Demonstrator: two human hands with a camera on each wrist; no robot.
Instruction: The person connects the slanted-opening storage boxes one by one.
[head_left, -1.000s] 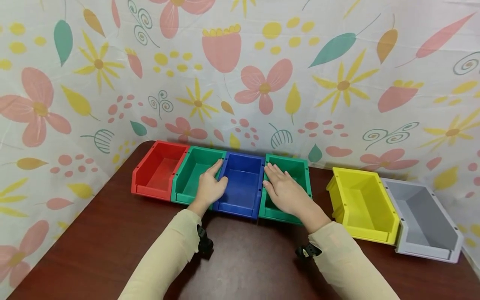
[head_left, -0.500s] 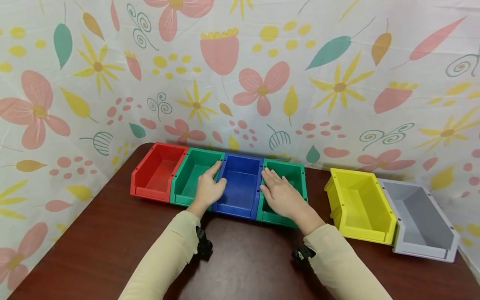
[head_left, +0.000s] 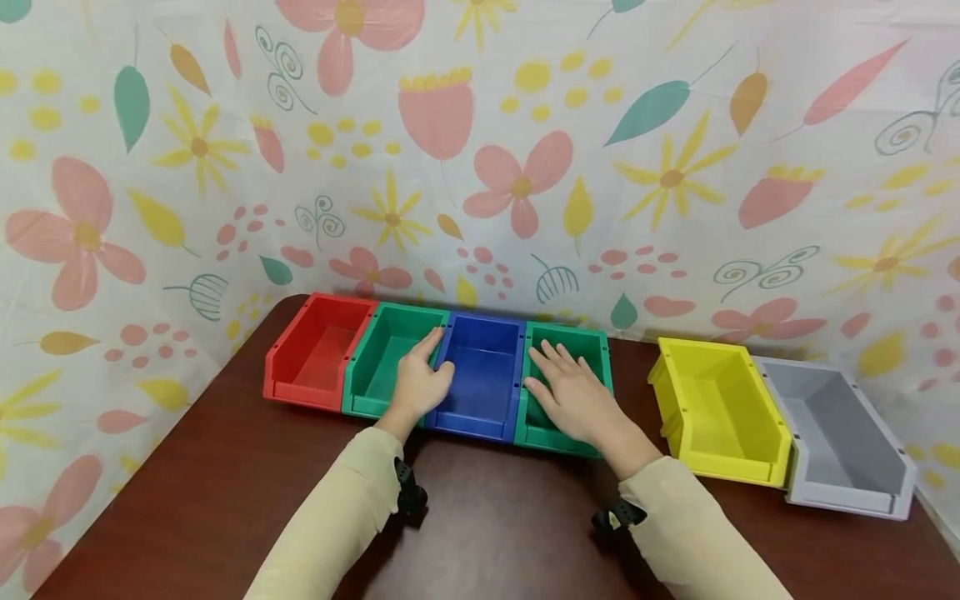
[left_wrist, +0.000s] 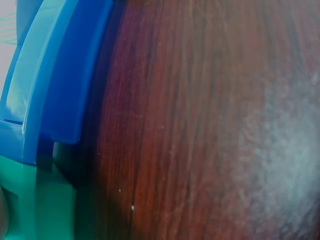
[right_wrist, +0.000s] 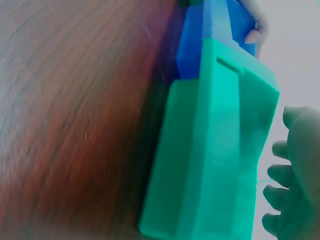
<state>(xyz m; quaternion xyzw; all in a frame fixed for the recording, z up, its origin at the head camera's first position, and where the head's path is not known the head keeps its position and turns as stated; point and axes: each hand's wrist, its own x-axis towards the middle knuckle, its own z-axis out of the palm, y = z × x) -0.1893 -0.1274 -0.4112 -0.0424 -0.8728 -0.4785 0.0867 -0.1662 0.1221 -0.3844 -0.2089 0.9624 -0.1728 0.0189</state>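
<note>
A red bin (head_left: 306, 395), a green bin (head_left: 382, 354), a blue bin (head_left: 480, 379) and a second green bin (head_left: 558, 441) stand side by side in a row. My left hand (head_left: 416, 385) rests at the wall where the first green bin meets the blue one, index finger extended along it and thumb on the blue side. Over the second green bin is my right hand (head_left: 576, 398), its fingers straight and slightly spread. The right wrist view shows these fingertips (right_wrist: 281, 175) beside the green bin (right_wrist: 220, 150). The left wrist view has the blue bin's front (left_wrist: 65, 75).
To the right, apart from the row, a yellow bin (head_left: 720, 417) and a grey bin (head_left: 840, 433) stand at an angle, side by side. All are on a dark brown wooden table (head_left: 487, 525). A flower-patterned cloth (head_left: 480, 200) hangs close behind.
The second green bin has slid left against the blue bin with my right hand. Since then the right hand's fingers have spread and shifted slightly right. My left hand has stayed in place.
</note>
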